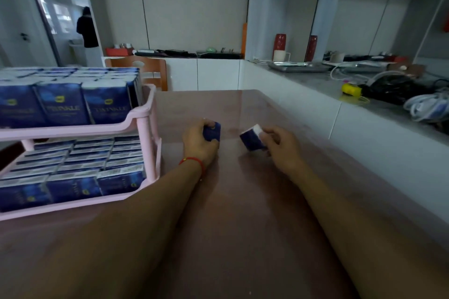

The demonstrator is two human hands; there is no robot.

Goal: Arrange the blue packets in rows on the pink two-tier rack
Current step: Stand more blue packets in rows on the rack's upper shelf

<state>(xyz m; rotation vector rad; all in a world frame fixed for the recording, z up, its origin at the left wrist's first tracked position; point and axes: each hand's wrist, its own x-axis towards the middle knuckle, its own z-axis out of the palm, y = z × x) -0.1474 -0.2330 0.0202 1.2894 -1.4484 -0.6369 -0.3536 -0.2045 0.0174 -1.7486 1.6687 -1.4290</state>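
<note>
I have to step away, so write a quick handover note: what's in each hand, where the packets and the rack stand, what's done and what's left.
Left hand: grips one blue packet just above the table.
Right hand: holds a second blue packet, tilted, by its white end.
Pink rack: on the table's left side, both tiers look filled with rows of packets.
Done: nearly all packets racked.
Left: place these two; a free slot isn't visible from here.

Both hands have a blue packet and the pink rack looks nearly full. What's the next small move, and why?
Probably carry the left hand with its blue packet toward the pink rack. That hand is nearer the rack, and both tiers already hold tight rows, so look for a free slot first. The right hand can hold its packet meanwhile.
</note>
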